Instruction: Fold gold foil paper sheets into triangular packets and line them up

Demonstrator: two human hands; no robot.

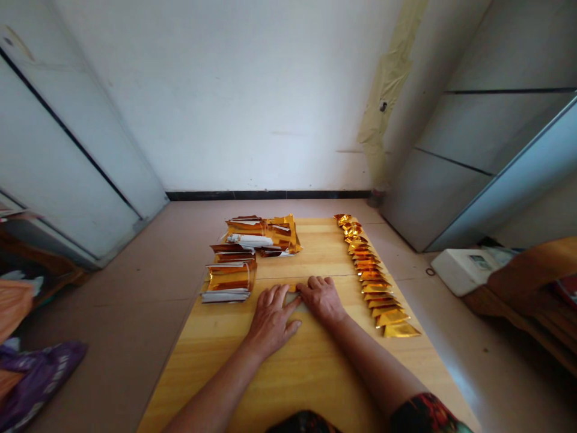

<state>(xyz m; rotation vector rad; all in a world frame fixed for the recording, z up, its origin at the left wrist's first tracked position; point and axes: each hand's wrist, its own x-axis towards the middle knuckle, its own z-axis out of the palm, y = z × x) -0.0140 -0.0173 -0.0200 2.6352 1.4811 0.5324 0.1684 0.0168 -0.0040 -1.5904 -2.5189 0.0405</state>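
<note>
Near the middle of the wooden table, a small piece of gold foil paper (293,288) with a pale underside lies between my hands, mostly hidden by them. My left hand (273,319) bears down on its left side, index finger stretched towards the centre and thumb apart. From the right, my right hand (322,299) holds the paper with its fingers bent and their tips at its edge. To the left are stacked gold foil sheets (229,278) with white edges. Behind those sits another pile of foil sheets (265,231). Folded gold foil pieces (376,288) overlap in a long row on the right.
The wooden table (306,373) has a pale wall (252,108) beyond it. Grey cabinets (451,150) stand at the right, near a white box (464,270) and wooden furniture (532,282). A purple bag (45,379) lies at the lower left.
</note>
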